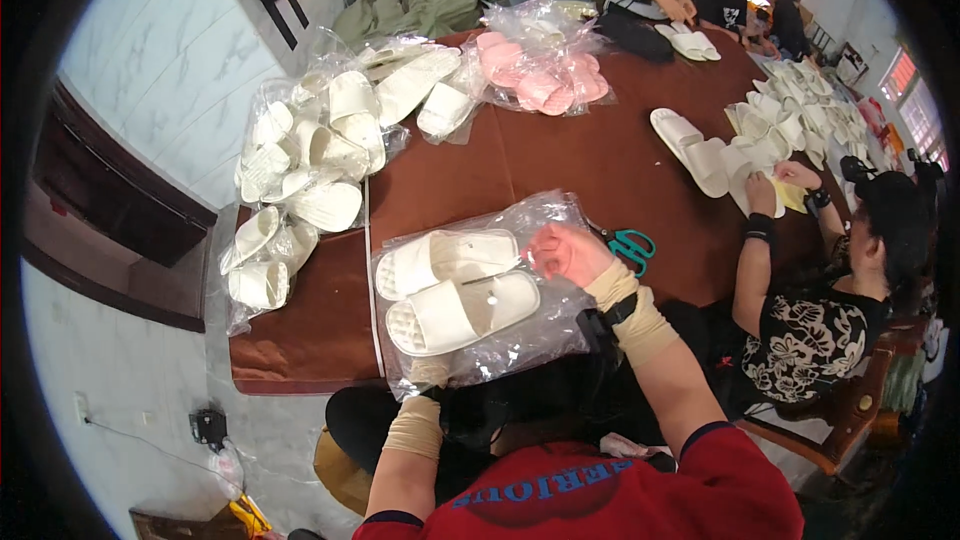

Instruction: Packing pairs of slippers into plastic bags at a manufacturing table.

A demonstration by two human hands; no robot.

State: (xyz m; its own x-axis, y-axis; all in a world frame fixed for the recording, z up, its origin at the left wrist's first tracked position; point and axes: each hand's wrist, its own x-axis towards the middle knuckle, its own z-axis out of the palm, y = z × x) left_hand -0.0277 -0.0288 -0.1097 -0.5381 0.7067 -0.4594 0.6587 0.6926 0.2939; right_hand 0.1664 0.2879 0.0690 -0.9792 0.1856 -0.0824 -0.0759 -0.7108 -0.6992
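Note:
Two cream slippers, the upper one (455,258) and the lower one (465,310), lie side by side in a clear plastic bag (545,325) at the table's near edge. Their toes point left. My left hand (430,372) reaches in beneath the bag's lower left part, where slippers and film hide its fingers. At the bag's right end my right hand (568,252) is closed, its curled fingers on the film beside the slippers' heels. Beige wraps cover both wrists. Teal-handled scissors (632,248) lie just right of my right hand.
Bagged cream slippers (325,145) are heaped at the left, with bagged pink slippers (545,80) at the back. A seated co-worker (830,290) handles a slipper at the right, by rows of cream slippers (800,110). A loose pair (690,152) lies on the brown table (480,165).

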